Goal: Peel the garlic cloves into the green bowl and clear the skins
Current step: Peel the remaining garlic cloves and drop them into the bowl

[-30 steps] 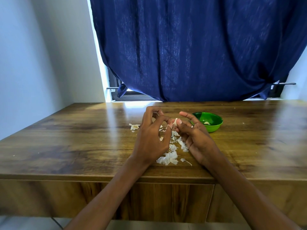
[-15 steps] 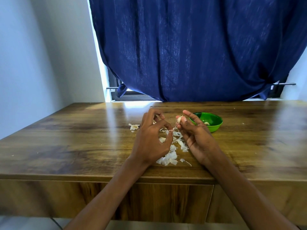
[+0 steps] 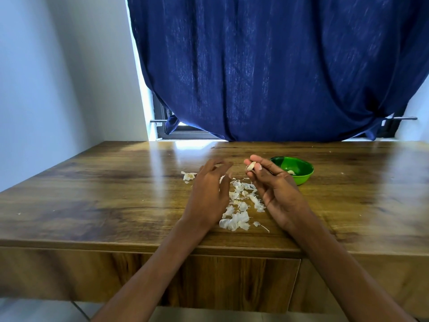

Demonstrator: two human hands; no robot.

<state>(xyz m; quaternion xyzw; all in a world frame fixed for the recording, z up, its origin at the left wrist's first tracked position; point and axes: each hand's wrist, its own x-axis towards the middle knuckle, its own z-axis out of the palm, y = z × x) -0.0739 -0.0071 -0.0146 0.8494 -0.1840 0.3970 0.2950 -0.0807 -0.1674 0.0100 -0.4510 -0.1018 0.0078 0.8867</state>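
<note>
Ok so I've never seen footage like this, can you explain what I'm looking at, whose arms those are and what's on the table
This is one picture from a wide-angle camera worn on a person's head, looking forward and down, so the arms are that person's own. There is no machine. The right hand pinches a garlic clove at its fingertips. The left hand holds nothing, fingers loosely spread. Between the hands, papery garlic skins lie scattered on the wooden table. A green bowl sits just past the right hand, with something pale inside. Behind hangs a blue curtain.

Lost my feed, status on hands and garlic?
Left hand open, blurred, holding nothing. Right hand pinching garlic clove beside green bowl. Skins scattered on table. Path to bowl clear.
</note>
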